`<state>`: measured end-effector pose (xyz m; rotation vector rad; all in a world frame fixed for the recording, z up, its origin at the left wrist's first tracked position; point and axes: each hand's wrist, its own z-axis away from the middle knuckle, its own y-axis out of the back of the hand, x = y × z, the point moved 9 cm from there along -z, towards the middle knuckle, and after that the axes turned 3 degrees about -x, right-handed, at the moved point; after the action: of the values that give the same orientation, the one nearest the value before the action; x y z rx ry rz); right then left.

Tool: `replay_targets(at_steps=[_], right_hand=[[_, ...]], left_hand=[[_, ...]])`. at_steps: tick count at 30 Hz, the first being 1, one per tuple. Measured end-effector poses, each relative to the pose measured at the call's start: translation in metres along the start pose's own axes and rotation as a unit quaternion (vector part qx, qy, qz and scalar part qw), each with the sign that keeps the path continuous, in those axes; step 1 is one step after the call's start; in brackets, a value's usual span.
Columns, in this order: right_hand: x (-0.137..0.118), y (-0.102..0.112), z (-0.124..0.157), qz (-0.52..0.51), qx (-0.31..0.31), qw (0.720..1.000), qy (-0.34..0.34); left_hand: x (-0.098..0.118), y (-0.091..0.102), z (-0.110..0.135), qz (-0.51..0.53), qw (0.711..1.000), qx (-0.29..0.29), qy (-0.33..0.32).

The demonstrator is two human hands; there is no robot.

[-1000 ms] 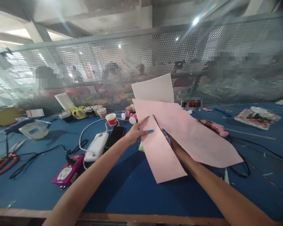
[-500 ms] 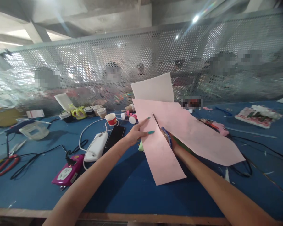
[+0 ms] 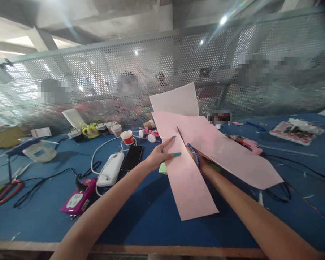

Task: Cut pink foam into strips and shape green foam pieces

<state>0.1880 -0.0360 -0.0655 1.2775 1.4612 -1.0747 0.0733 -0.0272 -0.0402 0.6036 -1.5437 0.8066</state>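
Note:
A large pink sheet (image 3: 233, 155) is raised above the blue table, slit lengthwise from its near edge. My left hand (image 3: 157, 156) grips the left strip of it, fingers on top and the thumb out of sight below or along the edge. Blue-handled scissors (image 3: 194, 154) sit in the slit, a dark blade pointing away over the pink surface. Around their handles my right hand (image 3: 204, 167) is closed, partly covered by the sheet. A white sheet (image 3: 176, 101) stands up behind the pink one. Something light green (image 3: 163, 168) peeks out beneath.
Left of my hands lie a black phone (image 3: 132, 157), a white power bank (image 3: 111, 169) with a cable and a magenta power box (image 3: 79, 196). A red paper cup (image 3: 127, 137) stands farther back. Red-handled scissors (image 3: 11, 191) lie far left. A perforated metal screen (image 3: 103, 79) rises behind the table.
The slit has opened a little wider and the near end of the left strip hangs lower and farther right. Both hands have shifted slightly to the right with the sheet.

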Motion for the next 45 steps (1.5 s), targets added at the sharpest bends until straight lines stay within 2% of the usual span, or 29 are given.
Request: replay_targets(at_steps=[6,10,12,17,21,27,33,45], right_hand=[[-0.009,0.003,-0.002,0.017,-0.019,1.0,0.016],[-0.024,0.005,0.001,0.054,-0.011,0.998,0.035],[-0.029,0.007,0.004,0.072,-0.006,0.996,0.043],[-0.03,0.004,0.012,0.102,-0.021,0.993,0.049],[-0.029,-0.004,0.021,0.125,-0.037,0.991,0.031],[-0.03,-0.016,0.029,0.139,-0.055,0.989,0.001],[-0.02,-0.017,0.024,0.128,-0.056,0.99,0.011],[-0.017,-0.013,0.024,0.173,-0.031,0.984,0.032]], left_hand=[[0.004,-0.008,0.004,-0.026,1.0,0.01,0.002],[0.015,-0.004,0.004,-0.074,0.997,0.011,-0.009],[0.023,0.008,0.002,-0.092,0.995,0.033,-0.018],[0.044,0.055,-0.004,-0.064,0.987,0.132,-0.069],[0.044,0.069,-0.009,0.004,0.989,0.106,-0.104],[0.05,0.066,-0.006,-0.028,0.988,0.083,-0.128],[0.063,0.058,-0.002,-0.092,0.986,0.055,-0.131],[0.064,0.052,0.0,-0.072,0.986,0.06,-0.139]])
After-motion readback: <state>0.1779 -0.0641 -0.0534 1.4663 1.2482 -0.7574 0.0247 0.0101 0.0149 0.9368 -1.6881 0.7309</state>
